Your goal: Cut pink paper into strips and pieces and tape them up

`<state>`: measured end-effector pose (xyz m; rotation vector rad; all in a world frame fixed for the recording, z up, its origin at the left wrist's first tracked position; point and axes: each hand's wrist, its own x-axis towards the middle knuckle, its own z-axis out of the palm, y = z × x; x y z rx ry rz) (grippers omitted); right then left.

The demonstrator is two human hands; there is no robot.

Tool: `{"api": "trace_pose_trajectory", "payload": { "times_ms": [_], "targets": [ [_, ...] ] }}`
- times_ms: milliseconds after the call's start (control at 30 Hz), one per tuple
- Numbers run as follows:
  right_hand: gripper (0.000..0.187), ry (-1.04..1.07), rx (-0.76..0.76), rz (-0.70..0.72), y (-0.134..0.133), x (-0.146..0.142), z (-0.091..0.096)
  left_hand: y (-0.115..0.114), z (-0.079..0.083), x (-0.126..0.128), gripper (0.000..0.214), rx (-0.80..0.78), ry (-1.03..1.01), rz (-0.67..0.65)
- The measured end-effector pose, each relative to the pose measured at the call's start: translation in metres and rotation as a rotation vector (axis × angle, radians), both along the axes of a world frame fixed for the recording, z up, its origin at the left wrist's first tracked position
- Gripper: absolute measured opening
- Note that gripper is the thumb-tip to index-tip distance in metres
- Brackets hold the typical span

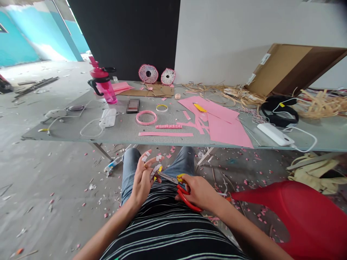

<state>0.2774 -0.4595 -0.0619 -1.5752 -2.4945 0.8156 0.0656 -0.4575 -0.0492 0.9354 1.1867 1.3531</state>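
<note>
Over my lap, my left hand (142,179) pinches a strip of whitish tape (155,169), with a yellow piece beside it that I cannot make out fully. Small white tape pieces (145,156) stick to several of its raised fingertips. My right hand (202,191) grips scissors (187,198) with red and yellow handles. Their blades point left and reach the tape at my left fingers. On the table ahead lie a pink paper ring (146,118), a pleated pink strip (168,126), a flat pink strip (166,134) and a yellow-and-white tape roll (162,108).
Pink sheets (230,130) with a yellow cutter (200,107) lie right of centre on the table (121,135). A pink bottle (107,86) and white power bank (108,118) are left. A red chair (306,216) stands right. Paper scraps litter the floor.
</note>
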Motion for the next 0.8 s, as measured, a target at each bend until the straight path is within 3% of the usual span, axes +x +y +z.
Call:
{"api": "trace_pose_trajectory", "payload": {
  "times_ms": [600,800],
  "targets": [
    [0.051,-0.035,0.02,-0.024,0.001,-0.002,0.0,0.0,0.0,0.003,0.064,0.023,0.029,-0.008],
    [0.046,-0.019,0.055,-0.012,0.002,-0.001,-0.008,0.001,-0.001,0.004,0.064,0.015,0.024,0.01]
  ]
}}
